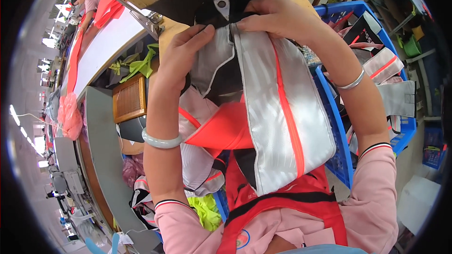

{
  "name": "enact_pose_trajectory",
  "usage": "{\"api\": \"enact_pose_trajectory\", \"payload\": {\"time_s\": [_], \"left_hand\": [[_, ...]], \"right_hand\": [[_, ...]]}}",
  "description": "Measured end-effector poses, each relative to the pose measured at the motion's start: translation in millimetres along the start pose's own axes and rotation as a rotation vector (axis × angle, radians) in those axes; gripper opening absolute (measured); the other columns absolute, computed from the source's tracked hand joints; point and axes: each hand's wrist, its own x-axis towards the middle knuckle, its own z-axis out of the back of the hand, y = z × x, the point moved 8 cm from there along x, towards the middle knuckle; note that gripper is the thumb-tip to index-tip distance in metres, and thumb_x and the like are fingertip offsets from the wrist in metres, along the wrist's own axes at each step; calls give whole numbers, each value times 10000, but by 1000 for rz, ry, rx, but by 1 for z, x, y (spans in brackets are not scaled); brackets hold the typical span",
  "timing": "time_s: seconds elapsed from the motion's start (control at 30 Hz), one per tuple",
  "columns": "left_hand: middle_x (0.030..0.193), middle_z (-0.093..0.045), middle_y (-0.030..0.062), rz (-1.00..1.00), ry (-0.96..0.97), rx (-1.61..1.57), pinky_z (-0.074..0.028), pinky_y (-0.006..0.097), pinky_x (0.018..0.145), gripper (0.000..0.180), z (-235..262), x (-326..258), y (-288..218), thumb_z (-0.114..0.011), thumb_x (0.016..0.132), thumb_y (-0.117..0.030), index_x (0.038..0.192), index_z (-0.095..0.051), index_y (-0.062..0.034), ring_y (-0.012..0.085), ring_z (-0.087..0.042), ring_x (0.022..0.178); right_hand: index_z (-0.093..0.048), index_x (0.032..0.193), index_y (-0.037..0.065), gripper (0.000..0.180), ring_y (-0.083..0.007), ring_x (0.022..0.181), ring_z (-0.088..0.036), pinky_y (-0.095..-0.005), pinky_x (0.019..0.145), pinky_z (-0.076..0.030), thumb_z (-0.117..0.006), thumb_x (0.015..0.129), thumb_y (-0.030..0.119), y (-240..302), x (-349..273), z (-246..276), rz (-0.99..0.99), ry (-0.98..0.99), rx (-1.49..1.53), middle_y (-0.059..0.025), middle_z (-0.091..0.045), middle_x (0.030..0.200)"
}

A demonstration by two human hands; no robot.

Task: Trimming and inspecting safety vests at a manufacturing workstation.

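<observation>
**Garment panel held up at sewing station**

Silver-grey reflective fabric panel with an orange stripe and white piping: centre of view, long axis running from 12 o'clock down toward 5 o'clock, upper edge at the hands, lower edge hanging free over the lap. Orange stripe follows the same axis.

Left hand: closed narrowly, thumb and fingers pinching the panel's upper left portion; pale green bangle on the wrist.

Right hand: curled shut over the panel's top edge at 12 o'clock; silver bracelet on the wrist.

Black fabric piece with a metal eyelet: just above the hands, touching the panel's top.

Bright orange cloth: beneath the panel, partly covered by it.

Blue plastic crate: at 3 o'clock, behind the right forearm, holding more grey-and-orange panels.

Wooden slatted box: at 9 o'clock, near lime-green scraps.

Long white worktable: at 10 o'clock; another person stands at its far end.
</observation>
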Motion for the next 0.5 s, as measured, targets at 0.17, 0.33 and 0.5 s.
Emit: {"api": "enact_pose_trajectory", "payload": {"time_s": [0.17,0.33,0.5], "left_hand": [[925,-676,13,9,-12,-7,-454,215,767,250,5,2,-1,-635,882,-216,1053,-661,-35,87,-619,819],[964,-653,-5,-36,-43,82,-444,216,791,272,12,-9,13,-622,900,-232,1080,-641,-30,71,-589,870],[712,-491,-61,-48,280,411,-381,225,589,268,-36,-39,35,-569,914,-259,871,-587,5,33,-430,689]], "right_hand": [[-633,1012,5,376,-38,639,-467,-189,540,-380,-667,797,311,2,2,2,0,-5,45,14,-560,776],[-607,1047,4,376,-50,682,-488,-211,557,-406,-678,819,294,-10,-23,33,-50,-94,-63,18,-567,815],[-650,898,37,268,-244,778,-629,-350,697,-493,-675,783,278,5,-99,-23,189,182,-366,-99,-650,852]]}}
